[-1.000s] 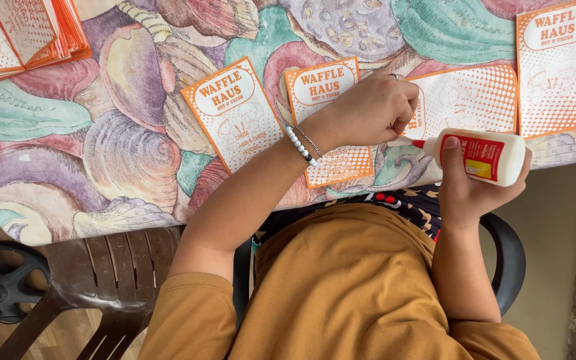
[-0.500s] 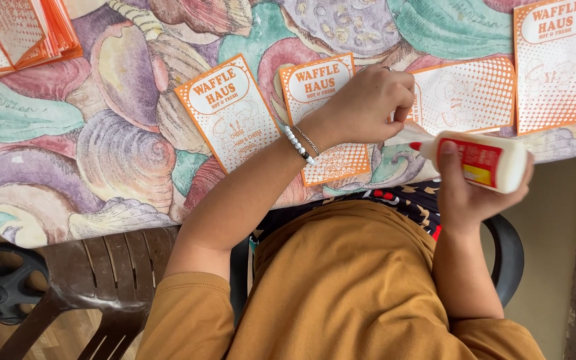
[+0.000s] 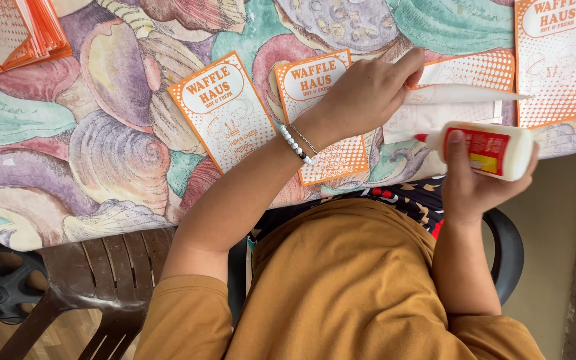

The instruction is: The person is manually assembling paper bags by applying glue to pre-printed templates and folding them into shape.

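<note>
at ten o'clock a stack of orange sheets (image 3: 15, 33) runs off the top left corner, so its full extent is hidden. below it, at eight o'clock, a brown plastic chair (image 3: 95, 280) stands beside the table edge, with a black wheel-shaped part (image 3: 1, 280) partly cut off at the left.

near the centre two orange and white printed cards lie flat: the left card (image 3: 225, 110) is fully visible, while the middle card (image 3: 321, 113) is partly covered by the forearm and its beaded bracelet (image 3: 296, 143).

the left hand (image 3: 368, 93) rests at one o'clock with fingers pressed together, the fingertips bearing down on a folded white paper piece (image 3: 461, 93); exactly how that paper is folded is hard to make out. just under it lies a dotted orange sheet (image 3: 468, 70), half hidden.

at three o'clock the right hand (image 3: 475, 180) wraps around a white glue bottle (image 3: 495, 150) with a red label, held sideways off the table edge, its red tip pointing left towards the paper but not touching it. another printed card (image 3: 555, 60) is cut off at the top right.

the shell-patterned tablecloth (image 3: 101, 153) has open room at nine o'clock. the floor shows pale beyond the table's right edge.
</note>
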